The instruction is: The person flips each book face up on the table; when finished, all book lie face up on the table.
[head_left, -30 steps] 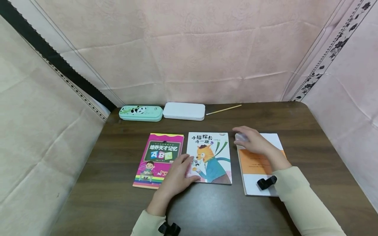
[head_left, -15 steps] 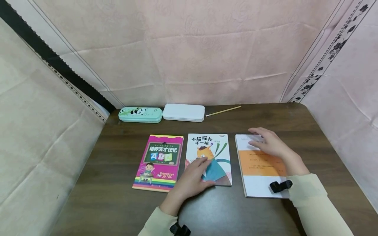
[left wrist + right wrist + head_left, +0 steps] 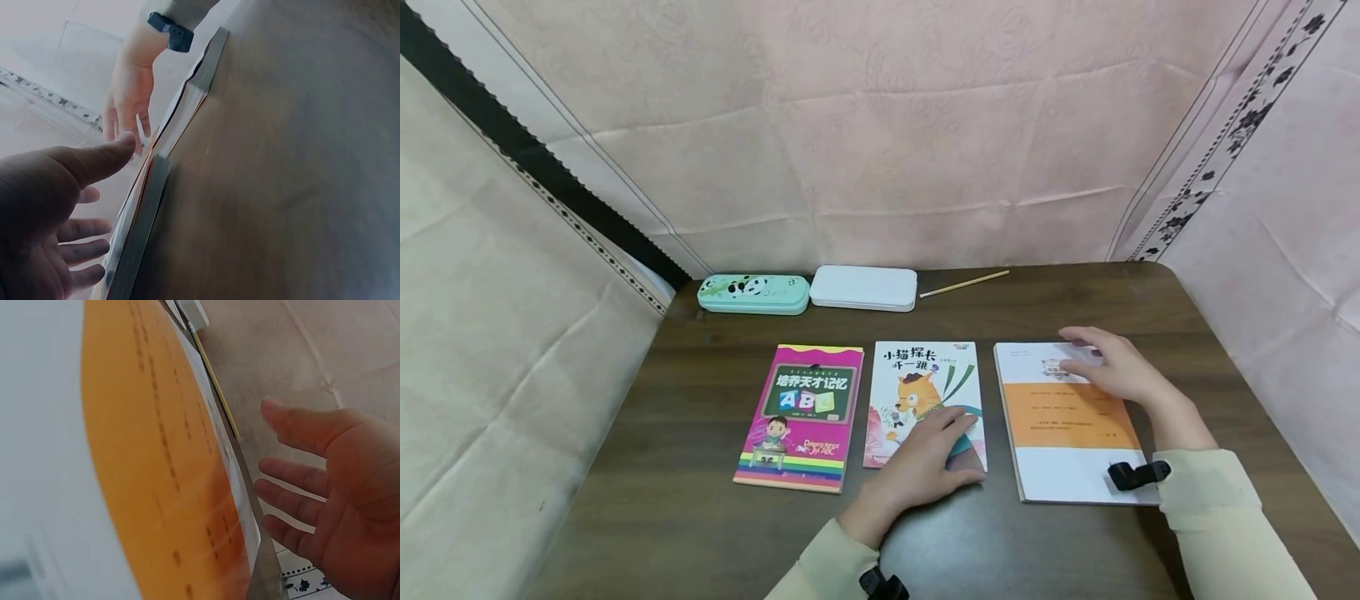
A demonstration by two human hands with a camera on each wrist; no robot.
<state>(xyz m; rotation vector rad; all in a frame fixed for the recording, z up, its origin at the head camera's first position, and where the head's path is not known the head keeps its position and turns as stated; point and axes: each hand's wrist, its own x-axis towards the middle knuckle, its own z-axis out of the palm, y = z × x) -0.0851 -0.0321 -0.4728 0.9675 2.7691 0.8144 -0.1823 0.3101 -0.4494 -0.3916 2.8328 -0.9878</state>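
Three books lie in a row on the dark wooden table [image 3: 700, 517]. The pink ABC book [image 3: 801, 412] is on the left, the cat picture book [image 3: 922, 385] in the middle, the orange-and-white book [image 3: 1060, 425] on the right. My left hand [image 3: 928, 462] lies flat on the cat book's lower right corner, fingers straight. My right hand [image 3: 1112, 367] rests with straight fingers on the orange book's upper right part. In the left wrist view my left hand [image 3: 69, 206] spreads beside the book edges [image 3: 156, 187]. The right wrist view shows my right hand [image 3: 325, 487] open over the orange cover [image 3: 156, 456].
At the table's back edge lie a mint panda pencil case [image 3: 753, 293], a white case [image 3: 865, 287] and a pencil [image 3: 964, 283]. Pink fabric walls [image 3: 880, 133] enclose the table on three sides.
Both hands have slid to the right: the left from between the pink and cat books to the cat book's lower right corner, the right across the orange book's top.
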